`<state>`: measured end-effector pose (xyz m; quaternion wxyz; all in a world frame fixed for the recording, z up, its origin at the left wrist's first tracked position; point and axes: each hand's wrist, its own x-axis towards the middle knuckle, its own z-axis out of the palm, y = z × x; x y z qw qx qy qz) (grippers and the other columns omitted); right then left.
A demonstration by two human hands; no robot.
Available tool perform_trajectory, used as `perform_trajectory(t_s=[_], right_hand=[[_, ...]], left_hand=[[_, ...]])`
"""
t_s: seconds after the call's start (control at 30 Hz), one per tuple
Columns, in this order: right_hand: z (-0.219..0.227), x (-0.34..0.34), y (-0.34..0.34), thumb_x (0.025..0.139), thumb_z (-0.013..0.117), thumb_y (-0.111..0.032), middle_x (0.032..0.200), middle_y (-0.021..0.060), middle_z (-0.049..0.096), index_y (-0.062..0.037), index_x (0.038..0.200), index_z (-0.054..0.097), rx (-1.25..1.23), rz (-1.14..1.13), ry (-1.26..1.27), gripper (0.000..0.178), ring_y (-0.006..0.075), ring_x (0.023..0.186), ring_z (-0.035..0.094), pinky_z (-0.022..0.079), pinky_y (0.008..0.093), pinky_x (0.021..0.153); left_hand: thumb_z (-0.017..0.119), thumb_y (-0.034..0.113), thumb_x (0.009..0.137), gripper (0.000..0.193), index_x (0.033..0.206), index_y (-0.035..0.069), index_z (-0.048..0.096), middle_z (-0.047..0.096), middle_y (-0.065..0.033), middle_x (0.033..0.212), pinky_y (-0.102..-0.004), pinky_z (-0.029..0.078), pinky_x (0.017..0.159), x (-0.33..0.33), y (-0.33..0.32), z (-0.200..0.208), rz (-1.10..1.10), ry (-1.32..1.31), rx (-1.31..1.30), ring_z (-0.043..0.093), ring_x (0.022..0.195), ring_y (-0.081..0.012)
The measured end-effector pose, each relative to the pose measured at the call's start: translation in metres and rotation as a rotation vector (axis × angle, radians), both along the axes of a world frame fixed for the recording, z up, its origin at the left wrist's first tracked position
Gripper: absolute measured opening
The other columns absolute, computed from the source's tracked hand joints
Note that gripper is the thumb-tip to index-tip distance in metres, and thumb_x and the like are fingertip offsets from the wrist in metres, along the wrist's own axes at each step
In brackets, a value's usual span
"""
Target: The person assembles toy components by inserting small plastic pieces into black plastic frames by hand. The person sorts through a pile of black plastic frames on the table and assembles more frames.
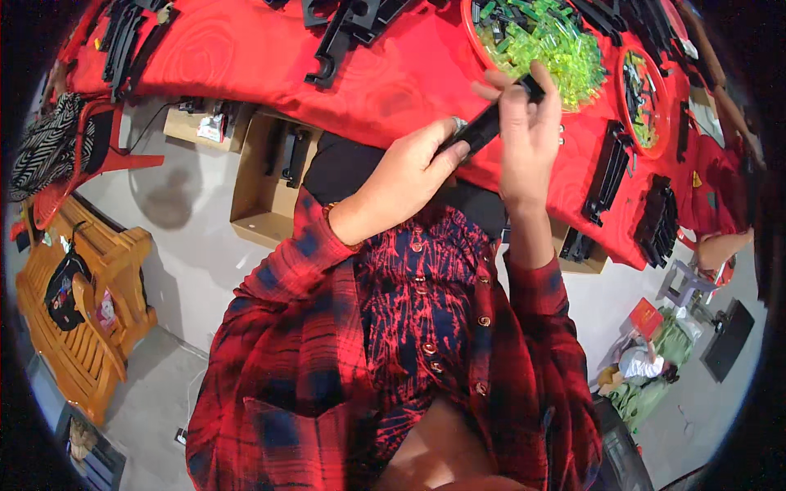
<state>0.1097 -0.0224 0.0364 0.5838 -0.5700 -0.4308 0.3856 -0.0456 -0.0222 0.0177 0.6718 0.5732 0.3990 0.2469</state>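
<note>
My left hand (409,173) is closed around the near end of a long, narrow black plastic piece (481,131), which slants up to the right above the table's front edge. At its far end my right hand (528,135) has its fingers round the piece, some of them slightly blurred. Just beyond the right hand stands a round red tray (469,34) heaped with small yellow-green clear pieces (553,53) and some darker ones. Whether a small part sits between the right fingertips is hidden.
Larger black plastic parts (336,49) lie on the red-covered table (246,49). A smaller red tray (665,98) with mixed bits stands to the right, near rows of black strips (606,172). Below the table are cardboard boxes (254,192); a wooden bench (90,319) stands left.
</note>
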Motion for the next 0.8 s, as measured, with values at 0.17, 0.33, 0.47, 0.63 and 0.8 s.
perform_trajectory(t_s=[0.17, 0.33, 0.47, 0.63, 0.8], right_hand=[[-0.003, -0.009, -0.006, 0.105, 0.051, -0.016, 0.103, 0.0117, 0.058, 0.0040, 0.140, 0.031, -0.001, 0.016, -0.088, 0.046, 0.0189, 0.091, 0.064, 0.052, 0.0317, 0.082], [-0.006, -0.022, -0.014, 0.105, 0.049, -0.013, 0.107, 0.0120, 0.054, 0.0036, 0.141, 0.027, 0.062, 0.025, -0.144, 0.046, 0.0188, 0.092, 0.062, 0.051, 0.0317, 0.085], [-0.010, -0.022, -0.020, 0.104, 0.048, -0.010, 0.107, 0.0125, 0.054, 0.0038, 0.141, 0.026, 0.136, 0.028, -0.198, 0.045, 0.0195, 0.091, 0.062, 0.051, 0.0329, 0.085], [-0.015, -0.020, -0.031, 0.098, 0.061, -0.013, 0.097, 0.0108, 0.056, 0.0048, 0.135, 0.038, 0.125, -0.041, -0.341, 0.047, 0.0210, 0.090, 0.057, 0.042, 0.0364, 0.090], [-0.013, -0.022, -0.043, 0.096, 0.062, -0.012, 0.098, 0.0136, 0.057, 0.0054, 0.134, 0.039, 0.021, -0.058, -0.324, 0.048, 0.0243, 0.093, 0.056, 0.043, 0.0400, 0.091]], left_hand=[[0.055, 0.022, 0.103, 0.026, 0.116, 0.000, 0.061, 0.061, 0.0017, 0.095, -0.0246, 0.047, 0.077, 0.002, 0.000, -0.007, 0.034, -0.052, -0.115, 0.054, 0.086, -0.0058], [0.061, 0.024, 0.100, 0.026, 0.107, -0.001, 0.064, 0.063, 0.0016, 0.087, -0.0247, 0.047, 0.071, 0.006, -0.003, -0.011, 0.113, -0.125, -0.148, 0.055, 0.079, -0.0054], [0.065, 0.026, 0.098, 0.026, 0.101, 0.000, 0.065, 0.063, 0.0019, 0.083, -0.0235, 0.047, 0.065, 0.006, -0.005, -0.008, 0.188, -0.262, -0.228, 0.055, 0.071, -0.0051], [0.066, 0.027, 0.097, 0.026, 0.102, 0.002, 0.066, 0.062, 0.0018, 0.085, -0.0214, 0.046, 0.065, 0.005, -0.011, -0.014, 0.166, -0.315, -0.334, 0.055, 0.072, -0.0044], [0.061, 0.021, 0.099, 0.030, 0.119, -0.001, 0.065, 0.066, 0.0006, 0.105, -0.0228, 0.048, 0.081, 0.003, -0.017, -0.012, 0.109, -0.368, -0.482, 0.059, 0.094, -0.0060]])
